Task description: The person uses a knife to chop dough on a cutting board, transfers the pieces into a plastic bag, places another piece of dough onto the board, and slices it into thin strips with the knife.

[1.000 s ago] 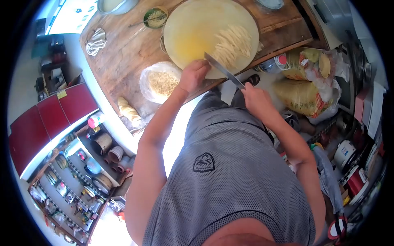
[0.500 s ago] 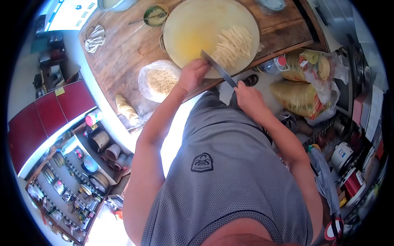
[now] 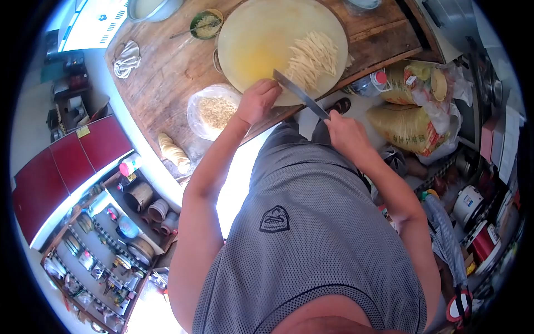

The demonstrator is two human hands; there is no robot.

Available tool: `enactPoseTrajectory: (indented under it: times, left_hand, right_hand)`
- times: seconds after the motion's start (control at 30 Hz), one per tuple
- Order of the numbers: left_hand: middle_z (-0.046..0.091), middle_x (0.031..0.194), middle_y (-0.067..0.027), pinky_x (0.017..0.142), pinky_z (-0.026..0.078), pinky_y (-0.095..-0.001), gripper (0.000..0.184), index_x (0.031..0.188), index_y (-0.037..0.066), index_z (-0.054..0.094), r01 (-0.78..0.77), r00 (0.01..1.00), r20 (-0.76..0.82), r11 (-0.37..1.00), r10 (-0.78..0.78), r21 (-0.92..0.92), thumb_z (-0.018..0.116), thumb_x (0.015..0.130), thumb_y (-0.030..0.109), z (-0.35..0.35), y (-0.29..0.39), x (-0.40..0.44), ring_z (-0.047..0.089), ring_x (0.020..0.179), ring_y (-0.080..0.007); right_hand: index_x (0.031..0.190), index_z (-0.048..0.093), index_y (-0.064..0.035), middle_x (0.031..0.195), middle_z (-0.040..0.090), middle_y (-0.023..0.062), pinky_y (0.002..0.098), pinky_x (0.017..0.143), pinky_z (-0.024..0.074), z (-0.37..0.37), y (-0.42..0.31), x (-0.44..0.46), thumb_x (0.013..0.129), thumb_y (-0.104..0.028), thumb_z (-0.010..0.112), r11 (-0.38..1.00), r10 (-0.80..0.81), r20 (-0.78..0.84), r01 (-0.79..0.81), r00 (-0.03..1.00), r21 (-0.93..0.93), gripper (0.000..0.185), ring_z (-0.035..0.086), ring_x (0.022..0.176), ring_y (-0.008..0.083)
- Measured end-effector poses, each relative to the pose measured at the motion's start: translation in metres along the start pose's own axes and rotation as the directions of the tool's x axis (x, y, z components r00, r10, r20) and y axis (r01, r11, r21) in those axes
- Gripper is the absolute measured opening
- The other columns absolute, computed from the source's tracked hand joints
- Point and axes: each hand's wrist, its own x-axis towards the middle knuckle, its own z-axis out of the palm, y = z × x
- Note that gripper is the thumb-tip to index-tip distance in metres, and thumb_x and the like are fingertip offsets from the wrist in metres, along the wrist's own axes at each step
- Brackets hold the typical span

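My right hand (image 3: 347,132) is closed round the handle of a kitchen knife (image 3: 303,96). The blade slants over the near edge of a round, pale cutting board (image 3: 245,39), its tip close to my left fingers. Curled together at that edge, my left hand (image 3: 259,101) lies left of the blade; whatever its fingers press on is hidden. A heap of pale, thin strips (image 3: 312,58) covers the board's right part. Yellowish colour tints the board's middle. Left of my left hand sits a clear plastic bag (image 3: 199,111) of pale crumbly bits.
The wooden table (image 3: 158,78) also bears a green bowl (image 3: 206,25) with a utensil, a white cloth (image 3: 127,59), a ridged tan roll-like thing (image 3: 173,150) and a large basin (image 3: 146,10). Full sacks (image 3: 397,128) stand on the floor at right. Crowded shelves (image 3: 94,250) are at lower left.
My right hand and the knife's handle have shifted slightly right and toward me. My left hand stays by the board's near edge. The whole view has moved a little.
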Motion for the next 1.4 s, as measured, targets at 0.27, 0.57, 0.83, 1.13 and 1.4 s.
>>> enactPoseTrajectory:
  times: [0.27,0.57,0.83,1.13,1.4]
  left_hand:
    - [0.066,0.107,-0.0109,0.081,0.056,-0.0392,0.030,0.102,0.002,0.069,-0.019,1.000,-0.006,1.000,0.020,0.014,0.067,0.073,0.002,0.002,-0.001,-0.002,0.066,0.098,-0.0303]
    - [0.066,0.108,-0.0122,0.084,0.056,-0.0403,0.034,0.105,0.002,0.069,-0.029,1.000,0.007,0.998,0.028,0.047,0.067,0.071,0.004,0.003,-0.004,-0.004,0.066,0.100,-0.0321]
    - [0.067,0.111,-0.0122,0.084,0.056,-0.0398,0.032,0.105,0.002,0.070,-0.006,1.000,0.012,0.998,0.005,0.068,0.067,0.073,0.003,0.001,0.001,-0.005,0.066,0.102,-0.0321]
    - [0.068,0.107,-0.0108,0.082,0.056,-0.0393,0.028,0.101,0.003,0.070,0.000,1.000,-0.014,0.997,0.001,0.080,0.067,0.074,0.001,0.001,0.003,-0.002,0.067,0.100,-0.0311]
    - [0.068,0.106,-0.0106,0.080,0.056,-0.0392,0.025,0.100,0.002,0.070,0.016,1.000,-0.003,0.998,-0.016,0.064,0.066,0.075,0.001,0.001,0.010,-0.001,0.067,0.099,-0.0312]
  right_hand:
    - [0.098,0.053,-0.0002,0.077,0.069,0.0246,0.0589,0.068,0.0525,0.019,0.001,0.014,0.102,-0.020,0.053,0.998,-0.014,-0.016,0.015,1.000,0.054,0.020,0.068,0.075,0.0478]
    - [0.099,0.053,-0.0013,0.074,0.068,0.0235,0.0582,0.066,0.0524,0.022,0.003,0.016,0.102,-0.020,0.052,0.999,-0.027,-0.014,0.028,1.000,0.039,0.019,0.068,0.073,0.0466]
    - [0.100,0.054,-0.0009,0.075,0.068,0.0236,0.0571,0.067,0.0530,0.002,-0.002,0.002,0.102,-0.021,0.052,1.000,0.006,0.044,-0.007,0.999,0.012,0.020,0.069,0.074,0.0455]
    - [0.098,0.054,-0.0011,0.076,0.068,0.0246,0.0575,0.068,0.0529,0.001,0.004,0.001,0.101,-0.019,0.052,0.997,-0.033,-0.007,0.034,0.999,0.068,0.019,0.068,0.075,0.0469]
    - [0.099,0.052,-0.0010,0.076,0.068,0.0244,0.0581,0.067,0.0526,0.023,0.004,0.015,0.101,-0.021,0.053,0.996,-0.043,-0.017,0.044,0.999,0.075,0.020,0.068,0.075,0.0470]
